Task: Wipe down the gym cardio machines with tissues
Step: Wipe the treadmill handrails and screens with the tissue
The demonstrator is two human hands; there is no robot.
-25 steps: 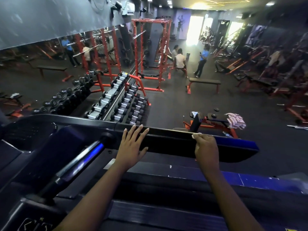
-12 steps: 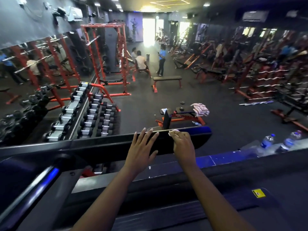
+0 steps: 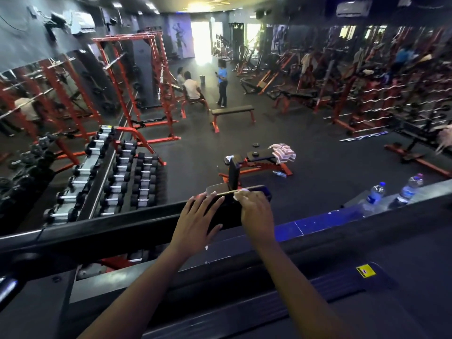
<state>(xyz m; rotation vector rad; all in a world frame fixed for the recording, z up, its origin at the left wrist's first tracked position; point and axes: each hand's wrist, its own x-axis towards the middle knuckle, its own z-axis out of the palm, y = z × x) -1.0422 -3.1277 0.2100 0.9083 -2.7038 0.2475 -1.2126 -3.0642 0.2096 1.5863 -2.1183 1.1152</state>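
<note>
A small white tissue — only a sliver of it visible — lies pressed against the top edge of the black padded front bar of the cardio machine, near the bar's right end. The right hand is closed over the tissue, its fingers curled down onto the bar's upper edge so that most of the paper is hidden beneath them. Just beside it, the left hand rests flat and open on the bar's near face, fingers spread and pointing away from the wearer, holding nothing. Both bare forearms extend from the lower edge of the view across the machine's dark lower housing, which carries a small yellow warning sticker at right.

Beyond the bar, on a grey ledge at right, stand two clear plastic water bottles — upright and near each other. Farther out on the dark floor sits a red-framed black bench with a striped cloth draped on it; a long rack of black dumbbells runs at left, beside red steel squat racks.
</note>
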